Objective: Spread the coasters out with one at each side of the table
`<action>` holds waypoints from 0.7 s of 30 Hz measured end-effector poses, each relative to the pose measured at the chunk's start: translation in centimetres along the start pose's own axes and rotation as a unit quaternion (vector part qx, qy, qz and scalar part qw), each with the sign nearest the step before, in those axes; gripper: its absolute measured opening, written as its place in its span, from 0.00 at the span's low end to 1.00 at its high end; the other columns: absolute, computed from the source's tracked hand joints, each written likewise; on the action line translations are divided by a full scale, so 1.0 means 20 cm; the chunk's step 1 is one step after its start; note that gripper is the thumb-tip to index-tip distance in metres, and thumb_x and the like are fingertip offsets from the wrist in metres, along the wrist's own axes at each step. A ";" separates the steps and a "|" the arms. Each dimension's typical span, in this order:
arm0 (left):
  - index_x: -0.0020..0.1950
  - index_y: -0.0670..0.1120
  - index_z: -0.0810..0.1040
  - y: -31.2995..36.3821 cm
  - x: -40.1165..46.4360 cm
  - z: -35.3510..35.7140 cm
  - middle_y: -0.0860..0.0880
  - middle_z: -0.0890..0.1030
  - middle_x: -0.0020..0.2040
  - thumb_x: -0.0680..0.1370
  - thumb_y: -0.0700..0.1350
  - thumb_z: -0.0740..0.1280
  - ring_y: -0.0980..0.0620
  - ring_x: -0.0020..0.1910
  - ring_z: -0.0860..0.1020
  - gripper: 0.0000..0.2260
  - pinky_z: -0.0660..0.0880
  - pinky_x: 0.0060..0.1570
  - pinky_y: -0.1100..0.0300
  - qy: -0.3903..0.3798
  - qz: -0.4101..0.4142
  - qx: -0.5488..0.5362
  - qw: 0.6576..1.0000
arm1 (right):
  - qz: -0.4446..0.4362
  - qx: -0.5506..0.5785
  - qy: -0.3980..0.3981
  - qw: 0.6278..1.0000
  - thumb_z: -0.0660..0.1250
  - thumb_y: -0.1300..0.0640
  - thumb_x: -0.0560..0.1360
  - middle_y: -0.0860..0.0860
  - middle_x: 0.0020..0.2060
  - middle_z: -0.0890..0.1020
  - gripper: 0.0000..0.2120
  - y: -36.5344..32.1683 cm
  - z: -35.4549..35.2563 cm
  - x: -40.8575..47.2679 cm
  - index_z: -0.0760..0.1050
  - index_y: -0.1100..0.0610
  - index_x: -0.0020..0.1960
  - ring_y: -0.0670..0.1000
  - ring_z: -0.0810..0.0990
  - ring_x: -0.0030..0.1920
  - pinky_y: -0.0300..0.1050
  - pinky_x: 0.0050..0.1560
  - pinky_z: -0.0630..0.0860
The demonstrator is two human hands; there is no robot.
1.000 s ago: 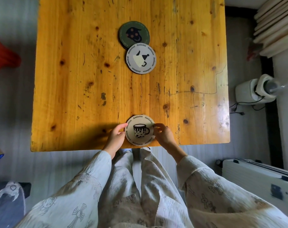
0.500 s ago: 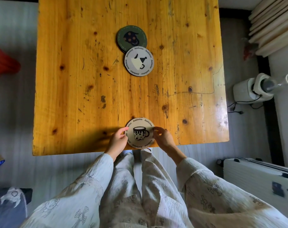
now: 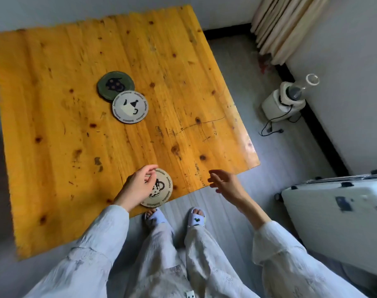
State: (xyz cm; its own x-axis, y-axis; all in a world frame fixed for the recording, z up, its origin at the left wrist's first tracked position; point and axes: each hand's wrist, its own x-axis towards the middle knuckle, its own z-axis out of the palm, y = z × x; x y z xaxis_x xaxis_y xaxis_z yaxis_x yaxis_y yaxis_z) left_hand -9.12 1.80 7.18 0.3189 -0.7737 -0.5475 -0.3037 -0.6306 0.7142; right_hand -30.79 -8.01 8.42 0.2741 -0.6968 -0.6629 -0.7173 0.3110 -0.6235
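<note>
The cup-print coaster (image 3: 159,191) lies flat at the counter's near edge, its rim just overhanging that edge, so this side looks served. The left hand (image 3: 138,186) hovers over its left half with the fingers (image 3: 150,168) loosely curled and gripping nothing; whether they touch the coaster I cannot tell. The right hand (image 3: 225,182) hangs off the near edge, apart from the coaster, fingers spread and empty. Toward the middle of the counter (image 3: 54,104) sit the other two: a pale coaster (image 3: 130,106) with a dark-and-cream print overlapping the near rim of a green coaster (image 3: 115,85), both well clear of every edge. They look thin, stiff and light, probably with little to pinch while lying flat on the wood, so I judge the easiest hold is a fingertip pressed on the face to slide one, or a pinch across the rim once it overhangs. The pale one, lying on top, wants lifting first.
</note>
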 end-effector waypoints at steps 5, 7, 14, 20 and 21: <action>0.64 0.49 0.69 0.36 -0.10 0.15 0.48 0.75 0.61 0.78 0.45 0.57 0.54 0.54 0.72 0.14 0.69 0.54 0.59 -0.010 0.079 0.076 0.994 | -0.025 0.083 0.062 0.994 0.57 0.58 0.80 0.56 0.47 0.80 0.14 0.08 -0.36 -0.11 0.74 0.62 0.61 0.52 0.78 0.46 0.35 0.41 0.72; 0.64 0.49 0.70 0.49 -0.13 0.26 0.49 0.75 0.59 0.78 0.45 0.57 0.55 0.53 0.72 0.14 0.69 0.53 0.59 0.002 0.106 0.084 0.991 | -0.038 0.097 0.070 0.992 0.57 0.58 0.80 0.58 0.48 0.81 0.14 0.14 -0.51 -0.17 0.74 0.61 0.61 0.52 0.78 0.46 0.34 0.41 0.72; 0.61 0.43 0.72 0.91 -0.21 0.81 0.45 0.78 0.54 0.77 0.39 0.58 0.47 0.50 0.76 0.13 0.70 0.54 0.58 0.069 0.134 -0.054 0.987 | -0.072 0.127 0.086 0.985 0.57 0.59 0.80 0.63 0.54 0.82 0.13 0.43 -1.07 -0.33 0.74 0.62 0.60 0.52 0.79 0.45 0.33 0.38 0.72; 0.57 0.47 0.73 1.23 -0.16 1.18 0.46 0.77 0.53 0.77 0.38 0.58 0.47 0.52 0.76 0.11 0.70 0.55 0.54 0.038 0.142 -0.092 0.985 | -0.079 0.144 0.129 0.978 0.58 0.59 0.79 0.59 0.49 0.82 0.12 0.63 -1.56 -0.36 0.75 0.61 0.59 0.53 0.80 0.44 0.36 0.42 0.74; 0.57 0.47 0.73 1.28 -0.13 1.21 0.46 0.77 0.52 0.78 0.38 0.58 0.47 0.52 0.76 0.10 0.70 0.56 0.53 0.042 0.143 -0.095 0.984 | -0.082 0.146 0.130 0.977 0.58 0.59 0.79 0.57 0.47 0.82 0.12 0.64 -1.62 -0.34 0.75 0.61 0.59 0.52 0.79 0.44 0.36 0.41 0.74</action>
State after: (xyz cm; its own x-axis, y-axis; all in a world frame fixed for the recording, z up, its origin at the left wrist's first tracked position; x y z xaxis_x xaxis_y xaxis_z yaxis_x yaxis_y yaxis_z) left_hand -39.47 -13.87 16.33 0.3196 -0.9053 -0.2796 -0.2208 -0.3581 0.9072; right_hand -62.53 -20.36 18.40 0.1705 -0.8817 -0.4399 -0.4536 0.3261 -0.8294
